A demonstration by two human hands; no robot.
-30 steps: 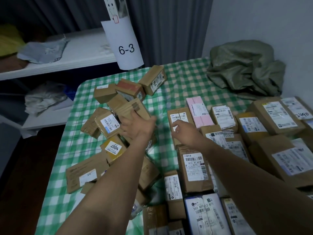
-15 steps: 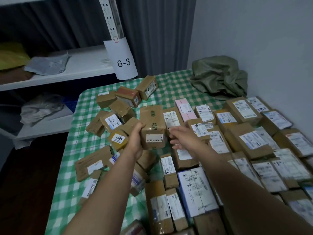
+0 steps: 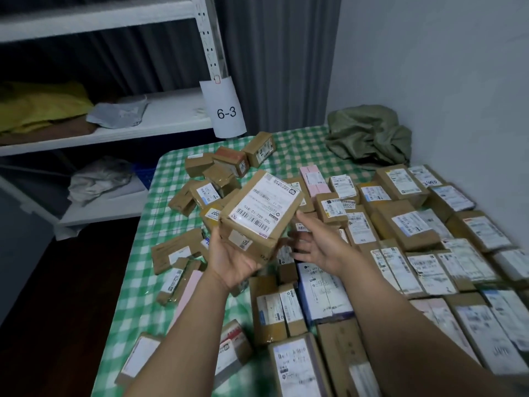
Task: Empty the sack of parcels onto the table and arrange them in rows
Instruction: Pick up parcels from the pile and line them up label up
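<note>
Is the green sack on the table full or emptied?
Emptied, apparently: the green sack lies collapsed and crumpled flat in the table's far corner, with no box shapes bulging; its inside is not visible.

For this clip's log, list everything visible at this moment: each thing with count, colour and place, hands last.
Brown cardboard parcel with white label: one, lifted above the table, in the left hand.
Loose brown parcels: many, jumbled on the table's left side.
Rowed parcels: many, mostly brown, white labels up, right side.
Pink flat parcel: one, at the rows' far end.
Green-and-white checked tablecloth: one, covering the table.
Olive-green empty sack: one, crumpled, far right corner.
White shelving unit: one, left background.
White paper tag "6-3": one, on the shelf post.
Left hand: gripping the parcel from below.
Right hand: open, beside the parcel.
</note>
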